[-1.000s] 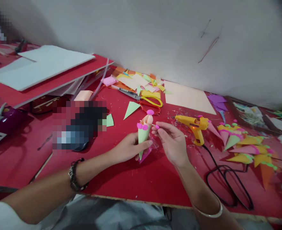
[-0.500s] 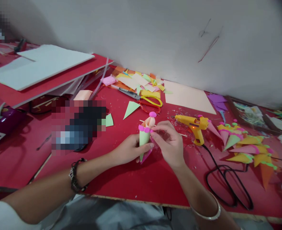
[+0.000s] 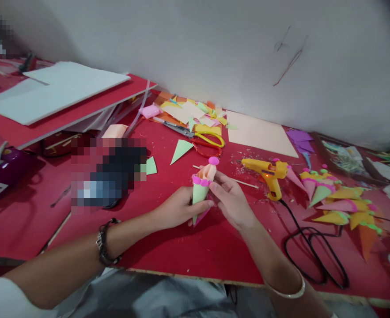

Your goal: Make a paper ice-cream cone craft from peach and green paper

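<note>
At far left we have white boards (image 3: pixel 69 92) on a raised red board, well apart from the hands. Our left hand (image 3: pixel 176 207) has its fingers and thumb clamped round the green cone (image 3: pixel 199 194), which we hold tip down above the red worktop (image 3: pixel 228 260); too hard a squeeze could dent it, as it looks like thin paper. As a container, the cone holds a peach roll (image 3: pixel 208 172) topped by a pink ball (image 3: pixel 213 160), with smaller pink balls along its rim. Just right of it, our right hand (image 3: pixel 231 196) has its fingers bent at that rim; whether they pinch a ball or only press, we cannot tell. A push there could tilt the roll or knock a ball askew. Behind this hand a stick (image 3: pixel 244 181) lies on the worktop. Farther right, the glue gun (image 3: pixel 264 170) shows an orange light and points its nozzle our way; if it is hot, a careless swing of the right hand could burn us, and a forearm catching the cord (image 3: pixel 301 229) could drag it. The brown tray (image 3: pixel 370 167) holds pale bits too blurred to name; nearer us, other cones (image 3: pixel 342 203) lie heaped, their insides hidden.
</note>
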A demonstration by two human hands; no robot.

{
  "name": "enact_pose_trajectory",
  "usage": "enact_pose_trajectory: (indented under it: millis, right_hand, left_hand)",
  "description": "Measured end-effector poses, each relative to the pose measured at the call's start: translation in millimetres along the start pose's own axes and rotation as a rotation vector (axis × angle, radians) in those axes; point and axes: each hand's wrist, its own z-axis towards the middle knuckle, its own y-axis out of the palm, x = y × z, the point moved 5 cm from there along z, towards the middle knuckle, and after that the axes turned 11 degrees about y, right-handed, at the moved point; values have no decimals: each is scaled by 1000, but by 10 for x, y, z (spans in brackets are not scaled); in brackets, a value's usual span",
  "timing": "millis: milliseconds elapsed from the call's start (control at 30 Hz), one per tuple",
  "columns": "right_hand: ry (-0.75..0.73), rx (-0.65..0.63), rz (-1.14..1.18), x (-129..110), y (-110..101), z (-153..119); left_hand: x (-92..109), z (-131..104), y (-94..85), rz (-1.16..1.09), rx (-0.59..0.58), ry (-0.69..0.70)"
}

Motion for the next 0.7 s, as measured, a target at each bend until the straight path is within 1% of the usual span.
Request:
enact_pose_trajectory:
  millis: [233,333,400,500,600,700]
  right_hand:
    - [-10,61,55,2,-25,4]
    - [-46,74,54,-12,-31,4]
    - [-92,52,26,-43,-17,-13]
    - [-165,-53,-61,-111,59,-73]
    - [-189,-118,-156,-157,128,-142]
    - [-210,-98,-248,-193,149,-186]
  left_hand:
    - [-16,4,11,34,-11,-2]
    - [-7,14,-5,88,17,29]
    - [22,20,-46,203,65,85]
    - [86,18,-108,449,114,193]
    - [117,2,-134,626,101,282]
    - [101,-10,-136,689,66,337]
